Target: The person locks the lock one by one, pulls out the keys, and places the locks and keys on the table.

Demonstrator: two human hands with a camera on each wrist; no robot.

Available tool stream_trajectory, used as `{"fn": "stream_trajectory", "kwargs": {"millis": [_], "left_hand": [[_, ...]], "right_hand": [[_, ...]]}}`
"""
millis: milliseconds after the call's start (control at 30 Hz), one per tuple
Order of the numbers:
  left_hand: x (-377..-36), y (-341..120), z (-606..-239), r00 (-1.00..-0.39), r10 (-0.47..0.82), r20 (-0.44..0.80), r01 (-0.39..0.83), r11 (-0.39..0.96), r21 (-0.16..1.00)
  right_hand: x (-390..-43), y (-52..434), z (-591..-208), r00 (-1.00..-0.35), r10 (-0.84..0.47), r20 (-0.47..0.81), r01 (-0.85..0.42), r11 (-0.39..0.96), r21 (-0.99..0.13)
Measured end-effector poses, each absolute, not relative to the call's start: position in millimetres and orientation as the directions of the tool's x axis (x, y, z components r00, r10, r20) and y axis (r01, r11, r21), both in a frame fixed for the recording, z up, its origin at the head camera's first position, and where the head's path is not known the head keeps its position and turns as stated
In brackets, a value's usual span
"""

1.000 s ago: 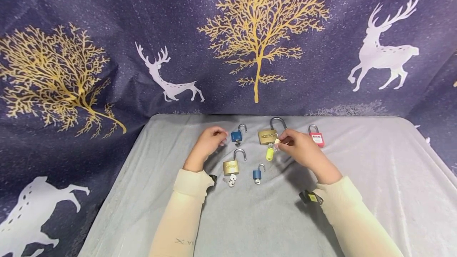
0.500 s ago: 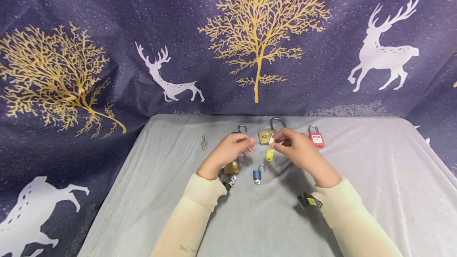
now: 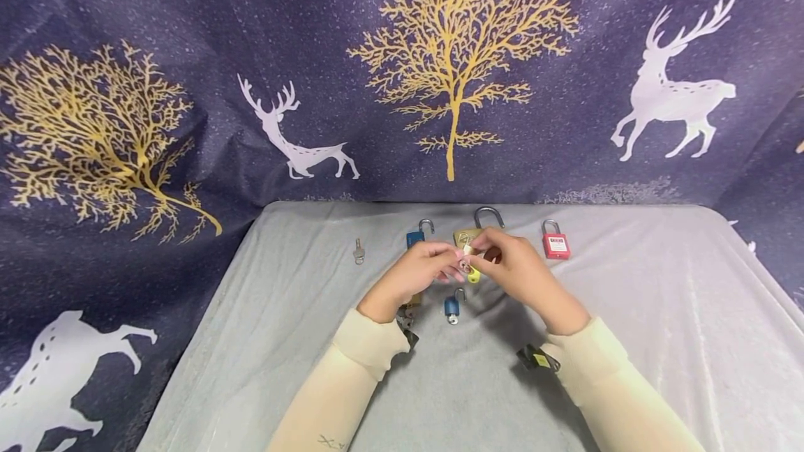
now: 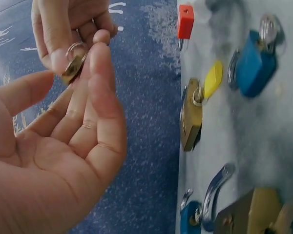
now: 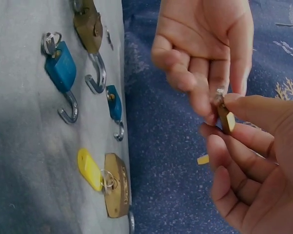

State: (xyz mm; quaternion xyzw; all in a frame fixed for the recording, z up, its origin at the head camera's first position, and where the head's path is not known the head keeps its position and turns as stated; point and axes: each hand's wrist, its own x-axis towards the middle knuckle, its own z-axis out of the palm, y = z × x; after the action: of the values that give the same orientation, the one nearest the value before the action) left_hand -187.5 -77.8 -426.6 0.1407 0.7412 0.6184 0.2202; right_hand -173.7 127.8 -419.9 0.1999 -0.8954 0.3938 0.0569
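My right hand (image 3: 511, 264) pinches a small brass padlock (image 5: 226, 118) between thumb and fingers, above the table. Tiny keys (image 5: 219, 92) on a ring hang from its keyway end, right at my left fingertips. My left hand (image 3: 417, 270) reaches in from the left, palm up, fingers fairly straight and thumb apart in the left wrist view. Behind the hands lies a large brass padlock (image 4: 191, 117) with its shackle raised and a yellow tag (image 4: 214, 78). Below them is a small blue padlock (image 3: 451, 307), also unlocked. My left hand partly covers another blue padlock (image 3: 414, 238).
A medium brass padlock (image 5: 90, 27) lies under my left wrist, mostly hidden in the head view. To the right stands a red padlock (image 3: 556, 245). A loose key (image 3: 359, 251) lies at the left on the grey cloth-covered table (image 3: 452, 396). A patterned curtain (image 3: 402, 89) hangs behind.
My left hand has moved right from beside the far blue padlock to the small brass padlock, uncovering the loose key. My right hand has shifted slightly left, still holding the padlock.
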Motion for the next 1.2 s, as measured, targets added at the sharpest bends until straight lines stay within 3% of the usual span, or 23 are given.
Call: {"fn": "stream_trajectory", "kwargs": {"millis": [300,733,1033,1200], "left_hand": [[-189.3,-74.4,-430.3,-0.870,0.468,-0.155,-0.131,0.084,0.988],[-190.9,-75.7,-430.0,-0.869,0.469,-0.155,-0.155,0.040,0.987],[-190.7,-76.2,-427.7,-0.881,0.448,-0.151,-0.137,0.063,0.989],[-190.3,-76.3,-427.8,-0.860,0.486,-0.155,-0.143,0.062,0.988]], "right_hand": [[-172.6,124.6,-419.3,-0.909,-0.295,0.295,-0.417,0.627,-0.659],[-170.7,125.0,-415.2,-0.892,-0.334,0.305,-0.451,0.609,-0.652],[-171.0,128.2,-412.5,-0.916,-0.317,0.247,-0.391,0.554,-0.735],[-171.6,129.5,-413.4,-0.895,-0.328,0.301,-0.437,0.522,-0.732]]}}
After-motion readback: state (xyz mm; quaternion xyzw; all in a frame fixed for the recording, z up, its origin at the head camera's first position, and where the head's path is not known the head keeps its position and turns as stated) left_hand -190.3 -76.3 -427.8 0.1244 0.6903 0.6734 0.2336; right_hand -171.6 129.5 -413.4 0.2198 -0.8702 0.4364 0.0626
